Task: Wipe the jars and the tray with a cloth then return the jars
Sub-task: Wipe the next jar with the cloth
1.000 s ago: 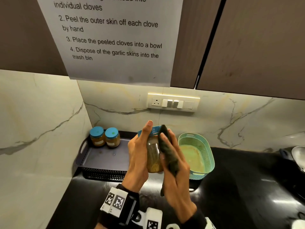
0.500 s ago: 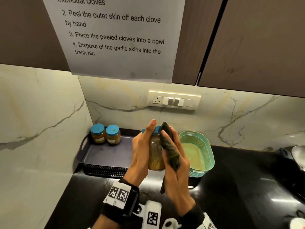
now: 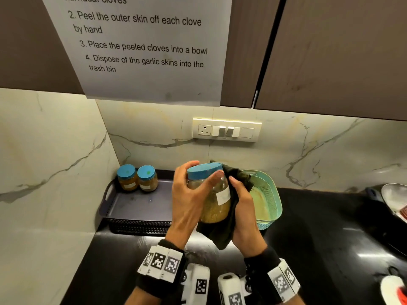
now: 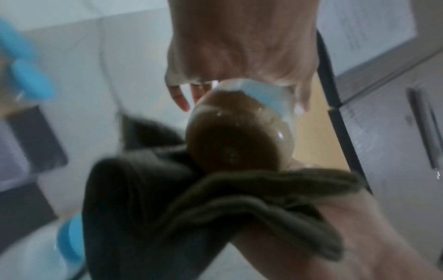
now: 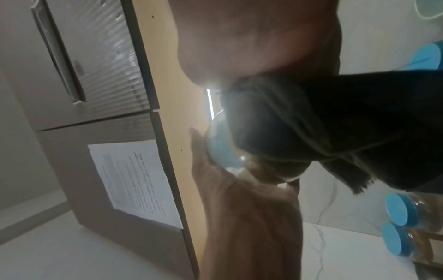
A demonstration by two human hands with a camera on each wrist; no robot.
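Observation:
I hold a glass jar (image 3: 214,199) with a blue lid and a white label in the air above the counter, tilted a little. My left hand (image 3: 186,190) grips it round the neck, just under the lid. My right hand (image 3: 242,203) holds a dark cloth (image 3: 220,235) and presses it against the jar's right side and underside. In the left wrist view the jar's base (image 4: 230,145) rests against the cloth (image 4: 143,199). Two more blue-lidded jars (image 3: 127,178) (image 3: 147,178) stand at the back left of the grey tray (image 3: 136,205).
A teal plastic basket (image 3: 269,201) sits on the black counter right behind my right hand. The marble walls meet in a corner beside the tray. A socket panel (image 3: 226,130) is on the back wall, with cupboards overhead. Dishes (image 3: 394,199) lie at the far right.
The jar has turned so its label faces me. The cloth has slid from the jar's front to its right side and underside. My left fingers have shifted up toward the lid.

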